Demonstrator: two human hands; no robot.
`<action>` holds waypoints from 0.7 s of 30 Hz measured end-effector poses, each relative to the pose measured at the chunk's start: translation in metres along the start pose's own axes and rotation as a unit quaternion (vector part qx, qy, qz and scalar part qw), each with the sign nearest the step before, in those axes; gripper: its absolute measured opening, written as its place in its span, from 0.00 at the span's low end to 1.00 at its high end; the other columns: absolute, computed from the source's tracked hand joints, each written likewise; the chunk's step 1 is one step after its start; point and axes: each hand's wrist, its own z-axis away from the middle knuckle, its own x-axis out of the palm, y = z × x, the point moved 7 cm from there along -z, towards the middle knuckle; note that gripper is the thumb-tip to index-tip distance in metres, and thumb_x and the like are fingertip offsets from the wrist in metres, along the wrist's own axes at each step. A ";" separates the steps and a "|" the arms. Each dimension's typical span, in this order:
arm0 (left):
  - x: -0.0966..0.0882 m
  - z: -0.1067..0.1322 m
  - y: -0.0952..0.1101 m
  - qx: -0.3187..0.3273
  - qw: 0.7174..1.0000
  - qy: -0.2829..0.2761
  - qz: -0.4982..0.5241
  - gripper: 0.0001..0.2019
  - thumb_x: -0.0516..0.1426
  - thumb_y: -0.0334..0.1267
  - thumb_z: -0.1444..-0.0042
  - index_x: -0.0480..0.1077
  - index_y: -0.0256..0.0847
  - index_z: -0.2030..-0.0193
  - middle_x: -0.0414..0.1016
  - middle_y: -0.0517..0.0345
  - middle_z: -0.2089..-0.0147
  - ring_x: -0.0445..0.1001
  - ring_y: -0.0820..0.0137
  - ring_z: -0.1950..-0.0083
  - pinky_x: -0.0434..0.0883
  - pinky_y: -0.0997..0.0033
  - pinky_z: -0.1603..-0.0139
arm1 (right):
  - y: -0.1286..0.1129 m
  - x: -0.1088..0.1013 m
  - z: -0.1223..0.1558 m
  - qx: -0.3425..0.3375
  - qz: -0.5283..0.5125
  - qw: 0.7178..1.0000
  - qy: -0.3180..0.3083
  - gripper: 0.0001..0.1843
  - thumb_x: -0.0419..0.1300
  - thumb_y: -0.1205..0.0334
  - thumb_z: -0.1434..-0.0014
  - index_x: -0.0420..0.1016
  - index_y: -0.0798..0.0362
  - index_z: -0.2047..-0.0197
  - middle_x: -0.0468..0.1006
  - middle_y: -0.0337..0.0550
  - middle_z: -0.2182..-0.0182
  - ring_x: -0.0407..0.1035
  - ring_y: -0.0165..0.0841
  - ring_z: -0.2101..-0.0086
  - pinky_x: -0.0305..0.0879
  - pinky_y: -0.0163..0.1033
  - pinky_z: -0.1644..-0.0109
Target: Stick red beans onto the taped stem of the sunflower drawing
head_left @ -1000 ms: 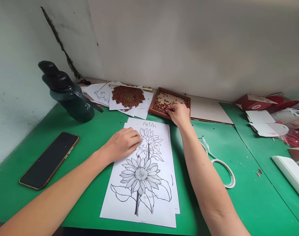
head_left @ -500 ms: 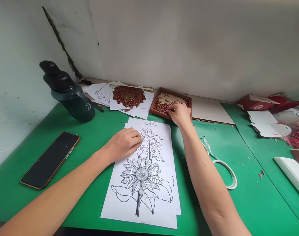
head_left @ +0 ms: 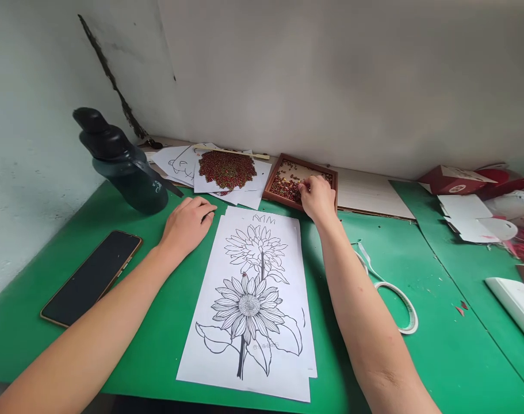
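Note:
A white sheet with a black line drawing of sunflowers (head_left: pixel 257 328) lies before me on top of other paper. One small red bean (head_left: pixel 244 274) sits above the lower flower's petals. My left hand (head_left: pixel 187 223) rests on the green tabletop, just left of the sheet's upper edge, fingers loosely stretched and holding nothing. At the back, my right hand (head_left: pixel 317 196) reaches over a brown-framed wooden tray (head_left: pixel 279 199) of red and green beans (head_left: pixel 289 187). Its fingers are bent and pinched together among the beans; whatever is between the fingertips is hidden.
A dark water bottle (head_left: pixel 127 178) and a phone (head_left: pixel 91 279) are on the left. Behind lie papers, one with a bean-covered shape (head_left: pixel 227 169). Rolls of white tape (head_left: pixel 410 313) lie beyond my right forearm. Red boxes (head_left: pixel 455 179) and a white device (head_left: pixel 514 305) are at far right.
My left hand has left the drawing and moved up and left onto the green tabletop, uncovering the upper flower. My right hand stays at the tray, shifted slightly right.

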 end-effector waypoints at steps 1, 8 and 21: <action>0.001 -0.001 -0.003 -0.005 1.000 -0.007 -0.001 0.13 0.55 0.38 0.30 0.81 0.46 0.48 0.81 0.57 0.46 0.74 0.56 0.43 0.73 0.56 0.55 | 0.001 -0.003 -0.001 0.000 -0.019 1.000 0.014 0.08 0.54 0.62 0.32 0.75 0.51 0.59 0.79 0.54 0.50 0.69 0.49 0.50 0.61 0.50 0.49; 0.006 -0.003 -0.008 -0.018 1.000 -0.005 0.010 0.11 0.57 0.39 0.31 0.83 0.48 0.55 0.82 0.59 0.48 0.74 0.58 0.45 0.72 0.58 0.60 | -0.001 -0.031 -0.001 -0.028 -0.146 0.980 0.131 0.03 0.55 0.63 0.35 0.70 0.49 0.61 0.77 0.47 0.59 0.69 0.40 0.60 0.63 0.47 0.53; 0.002 0.003 -0.006 -0.008 0.999 -0.025 0.019 0.11 0.57 0.40 0.32 0.82 0.47 0.59 0.81 0.57 0.48 0.74 0.56 0.45 0.71 0.58 0.56 | -0.044 -0.105 0.120 -0.162 -0.286 0.916 0.231 0.04 0.59 0.61 0.31 0.71 0.48 0.60 0.73 0.40 0.67 0.68 0.33 0.67 0.66 0.41 0.62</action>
